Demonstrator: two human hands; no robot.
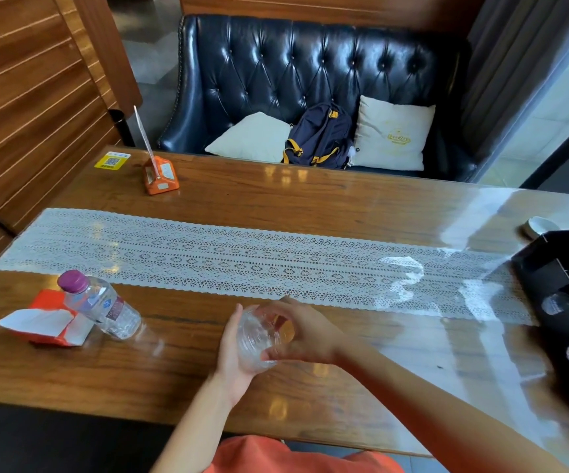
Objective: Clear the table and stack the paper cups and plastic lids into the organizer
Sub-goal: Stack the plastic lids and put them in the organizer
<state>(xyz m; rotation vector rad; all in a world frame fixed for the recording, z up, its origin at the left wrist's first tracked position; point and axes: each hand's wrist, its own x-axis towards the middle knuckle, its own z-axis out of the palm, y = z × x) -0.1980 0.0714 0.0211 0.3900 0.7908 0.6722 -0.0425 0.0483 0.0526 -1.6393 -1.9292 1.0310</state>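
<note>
Small stack of clear, ribbed plastic lids held above near edge of glossy wooden table; cradled in left hand, fingers curled half-closed; pinched at rim by right hand. Black box organizer stood at far right, well apart. Risk judged: slick, thin lids may slide, stack fan out in transfer.

I'm looking at a cafe/restaurant booth, prob: tufted dark leather bench w/ cushions facing a glossy wood table, lace runner under glass, QR sticker at the corner, orange sign holder, wood-panel divider
</note>
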